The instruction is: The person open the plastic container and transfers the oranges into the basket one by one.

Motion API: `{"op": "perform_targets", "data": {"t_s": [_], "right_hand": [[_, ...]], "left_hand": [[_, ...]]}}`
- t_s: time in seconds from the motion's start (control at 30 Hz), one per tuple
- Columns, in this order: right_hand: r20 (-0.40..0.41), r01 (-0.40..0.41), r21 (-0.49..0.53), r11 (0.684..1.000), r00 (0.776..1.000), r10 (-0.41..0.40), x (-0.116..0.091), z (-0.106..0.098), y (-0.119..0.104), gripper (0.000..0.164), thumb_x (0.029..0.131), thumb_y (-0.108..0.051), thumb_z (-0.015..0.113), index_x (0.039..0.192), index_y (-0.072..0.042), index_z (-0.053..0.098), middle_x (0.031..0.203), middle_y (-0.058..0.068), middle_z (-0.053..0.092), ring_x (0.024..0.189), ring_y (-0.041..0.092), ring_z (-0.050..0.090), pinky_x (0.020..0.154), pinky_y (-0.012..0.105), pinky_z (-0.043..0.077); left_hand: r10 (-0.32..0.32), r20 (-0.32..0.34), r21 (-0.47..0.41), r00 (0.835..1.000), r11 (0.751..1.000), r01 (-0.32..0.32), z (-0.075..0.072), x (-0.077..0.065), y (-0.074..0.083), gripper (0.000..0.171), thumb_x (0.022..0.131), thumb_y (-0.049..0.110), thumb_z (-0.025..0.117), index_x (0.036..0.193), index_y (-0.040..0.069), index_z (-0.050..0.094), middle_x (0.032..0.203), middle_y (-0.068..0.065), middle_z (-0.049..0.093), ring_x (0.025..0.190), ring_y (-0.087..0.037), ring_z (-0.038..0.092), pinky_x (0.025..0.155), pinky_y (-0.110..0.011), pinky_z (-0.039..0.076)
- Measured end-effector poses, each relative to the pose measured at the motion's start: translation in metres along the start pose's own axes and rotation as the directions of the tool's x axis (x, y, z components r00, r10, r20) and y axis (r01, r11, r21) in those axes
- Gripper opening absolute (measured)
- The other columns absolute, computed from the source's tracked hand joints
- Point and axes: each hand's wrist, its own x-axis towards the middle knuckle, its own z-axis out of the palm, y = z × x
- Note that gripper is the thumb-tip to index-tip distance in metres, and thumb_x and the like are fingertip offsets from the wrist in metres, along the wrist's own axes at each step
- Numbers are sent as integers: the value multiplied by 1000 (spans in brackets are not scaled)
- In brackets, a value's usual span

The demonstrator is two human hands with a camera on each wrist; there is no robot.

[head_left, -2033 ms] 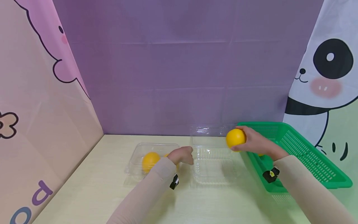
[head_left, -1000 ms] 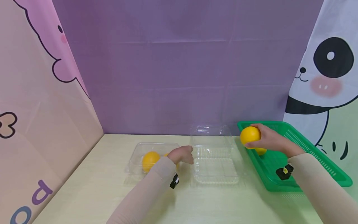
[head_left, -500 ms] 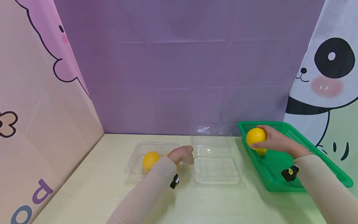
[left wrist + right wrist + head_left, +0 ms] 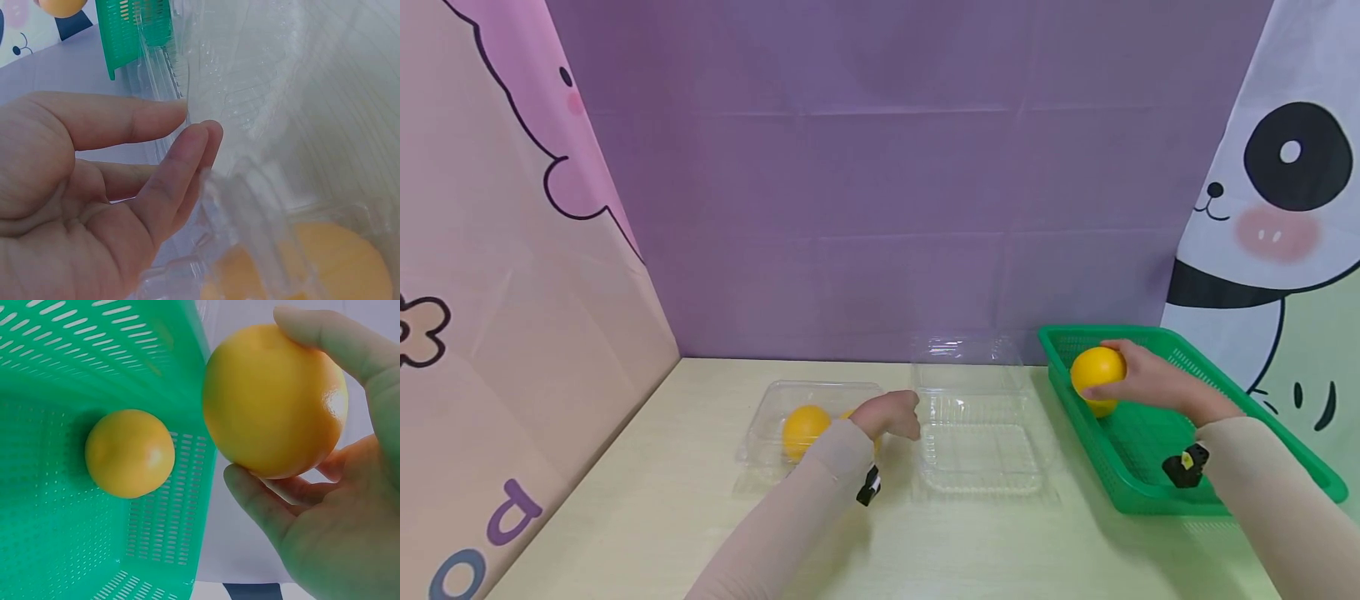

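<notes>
My right hand (image 4: 1161, 385) holds an orange (image 4: 1096, 370) between thumb and fingers, over the far left part of the green basket (image 4: 1150, 458). In the right wrist view the held orange (image 4: 275, 403) appears beside the basket wall, while another orange (image 4: 130, 454) lies inside the basket. My left hand (image 4: 891, 414) pinches the left edge of an open clear plastic clamshell box (image 4: 981, 458), its lid standing up at the back. In the left wrist view, the thumb and fingertips (image 4: 190, 140) meet at that edge.
Left of the open box sits a second clear plastic box (image 4: 767, 417), seemingly closed, with oranges (image 4: 805, 432) inside, partly hidden by my left forearm. The pale table (image 4: 647, 500) ends at a purple backdrop (image 4: 850, 208), with printed cloths at both sides.
My right hand has carried the orange rightward from beside the open box to over the basket, then slightly lower. The left hand stays at the box edge.
</notes>
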Motion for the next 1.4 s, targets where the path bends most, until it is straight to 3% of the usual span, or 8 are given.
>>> {"op": "perform_targets", "data": {"t_s": [0.3, 0.6, 0.77, 0.93, 1.4], "right_hand": [[6, -6, 28, 1000, 1000, 6, -3, 0, 8, 95, 89, -37, 74, 146, 18, 22, 128, 33, 46, 98, 33, 57, 79, 45, 53], [31, -35, 32, 999, 999, 34, -4, 0, 12, 94, 90, -38, 74, 145, 19, 22, 126, 32, 47, 98, 33, 56, 80, 46, 52], [77, -75, 53, 996, 995, 71, -5, 1, 13, 96, 92, -39, 71, 147, 18, 17, 133, 38, 41, 108, 43, 53, 87, 56, 50], [128, -104, 63, 993, 987, 96, -8, -1, 12, 99, 94, -42, 68, 150, 16, 11, 145, 45, 26, 126, 58, 38, 97, 69, 40], [155, -100, 102, 990, 984, 83, -7, 2, 11, 96, 97, -44, 62, 153, 12, 8, 149, 42, 20, 132, 60, 30, 100, 71, 36]], "left_hand": [[-2, 6, -17, 1000, 1000, 3, 0, 0, 0, 65, 91, 3, 65, 150, -5, 38, 150, -19, 45, 139, -35, 40, 115, -47, 34], [16, 1, 49, 1000, 999, -16, -1, 2, 1, 64, 89, 2, 62, 148, -6, 40, 149, -18, 46, 139, -33, 41, 114, -43, 35], [3, 2, 42, 1000, 999, -3, 0, 2, 0, 64, 90, 4, 64, 149, -5, 40, 150, -18, 46, 139, -33, 41, 114, -44, 35], [-2, 0, 42, 1000, 999, 2, -1, 2, 0, 63, 90, 5, 65, 148, -5, 41, 149, -18, 47, 139, -33, 42, 113, -45, 36], [11, -2, 55, 1000, 998, -11, 1, -1, 2, 65, 89, 4, 65, 148, -6, 41, 149, -18, 47, 138, -33, 43, 113, -44, 36]]}}
